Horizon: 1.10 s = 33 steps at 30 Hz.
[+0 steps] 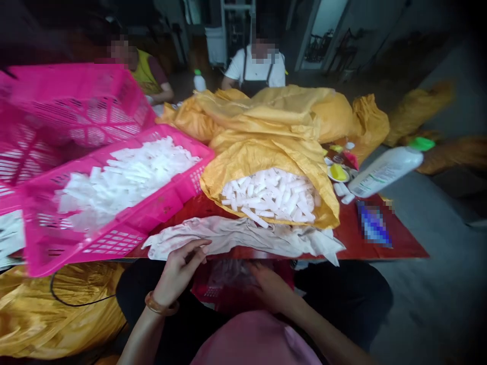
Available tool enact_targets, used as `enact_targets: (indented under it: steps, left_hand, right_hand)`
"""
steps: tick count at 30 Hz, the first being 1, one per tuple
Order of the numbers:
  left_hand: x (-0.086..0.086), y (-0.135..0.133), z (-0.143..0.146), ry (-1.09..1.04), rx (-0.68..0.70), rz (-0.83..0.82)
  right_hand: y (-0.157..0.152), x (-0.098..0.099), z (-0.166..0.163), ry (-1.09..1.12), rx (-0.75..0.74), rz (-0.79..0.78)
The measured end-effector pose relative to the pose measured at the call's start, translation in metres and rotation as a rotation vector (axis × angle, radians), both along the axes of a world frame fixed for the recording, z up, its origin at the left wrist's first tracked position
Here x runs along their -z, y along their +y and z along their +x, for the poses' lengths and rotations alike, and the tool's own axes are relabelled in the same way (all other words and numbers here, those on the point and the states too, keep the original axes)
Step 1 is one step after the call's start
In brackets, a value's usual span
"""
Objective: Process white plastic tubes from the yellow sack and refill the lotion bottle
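Note:
My left hand (178, 271) is raised at the near table edge, fingers curled, its fingertips touching the crumpled white cloth (243, 235); nothing clear shows inside it. My right hand (268, 284) lies lower, over a red basket with a clear plastic bag (228, 281) on my lap, fingers bent on the bag. Just beyond the cloth, an open yellow sack (266, 157) is full of small white plastic tubes (272, 195).
A pink crate (114, 238) of white tubes tilts at left, with another pink crate (72, 101) behind. A white bottle with green cap (388, 170) hangs at right over the red table (380, 243). Two people sit across. A yellow sack (45, 309) lies at lower left.

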State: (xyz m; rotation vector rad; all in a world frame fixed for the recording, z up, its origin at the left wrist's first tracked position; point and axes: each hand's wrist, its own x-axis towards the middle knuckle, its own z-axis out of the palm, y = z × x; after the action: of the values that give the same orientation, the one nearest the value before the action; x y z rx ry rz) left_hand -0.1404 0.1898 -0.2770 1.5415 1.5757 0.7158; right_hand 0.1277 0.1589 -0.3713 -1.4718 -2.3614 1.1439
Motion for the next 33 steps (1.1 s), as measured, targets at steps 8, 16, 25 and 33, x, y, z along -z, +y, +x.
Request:
enact_targets:
  steps: [8,16,25,33]
  left_hand:
    - [-0.106,0.109,-0.102,0.541,-0.177,0.366]
    - [-0.082,0.198,-0.171,0.7,0.138,-0.067]
    - [-0.086,0.181,-0.173,0.731,0.061,0.135]
    - [-0.089,0.085,-0.065,0.196,-0.106,0.388]
  right_hand:
    - [0.115,-0.012,0.0,-0.315,0.256,0.628]
    - [0.126,0.011,0.011,-0.171,0.176,0.637]
    - [0.128,-0.019,0.015,-0.449,0.128,0.509]
    - [0.102,-0.053,0.039,-0.127,0.291,0.469]
